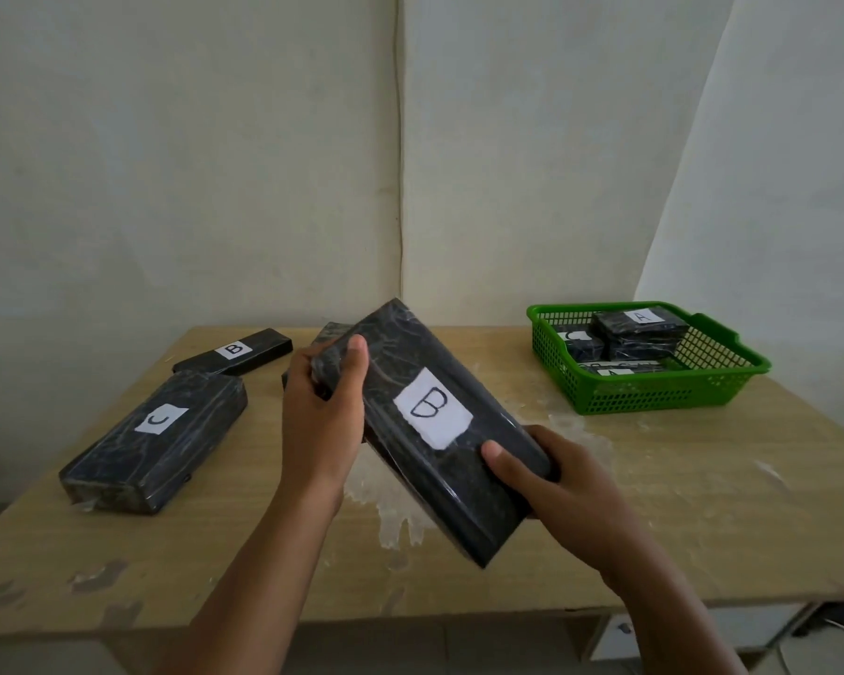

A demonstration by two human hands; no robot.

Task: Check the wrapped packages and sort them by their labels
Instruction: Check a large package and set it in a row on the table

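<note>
I hold a large black wrapped package (459, 484) tilted above the table's middle, its white label reading "B" facing me. My left hand (322, 411) grips its far left corner, and my right hand (556, 479) grips its near right edge. On the left of the table lies a black package labelled "C" (154, 440). Behind that one rests a slim package labelled "B" (235, 355). Part of another black package (330, 331) peeks out behind the held one. The green basket (654, 397) at the right holds several small black packages, one labelled "A" (641, 326).
The wooden table (678, 504) has worn pale patches at its middle and a front edge near me. A white wall stands close behind it. Cables and a white unit (751, 630) show under the table at the lower right.
</note>
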